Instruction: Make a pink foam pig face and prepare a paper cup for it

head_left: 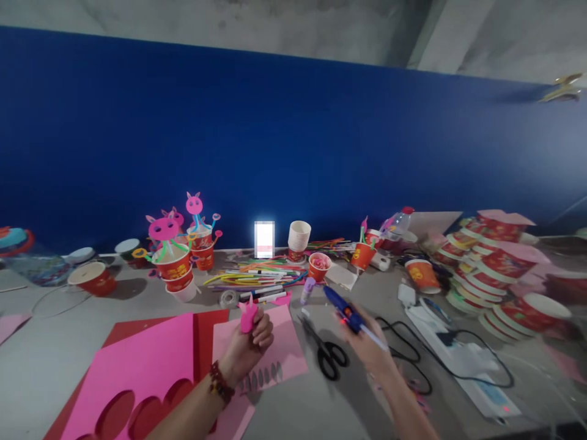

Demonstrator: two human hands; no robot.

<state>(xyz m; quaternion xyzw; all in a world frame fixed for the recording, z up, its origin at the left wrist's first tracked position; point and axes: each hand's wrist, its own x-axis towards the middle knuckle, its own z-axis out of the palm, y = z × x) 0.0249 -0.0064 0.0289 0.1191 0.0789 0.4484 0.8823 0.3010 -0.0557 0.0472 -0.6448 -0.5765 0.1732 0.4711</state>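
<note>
My left hand is closed on a small pink paper cutout with two pointed ears at its top. Below that wrist lies a light pink paper sheet with a row of small leaf-shaped holes. In my right hand is a blue hot glue gun, a red light glowing on it and a whitish glue stick poking out behind. Between the hands, black-handled scissors rest on the table. A purple-capped glue stick tube stands beyond them.
Bright pink paper with round holes lies at left. Colourful pipe cleaners and a cup of pink pieces are farther back. Pink paper figures stand in red cups. On the right are a power strip, black cables and stacked cups.
</note>
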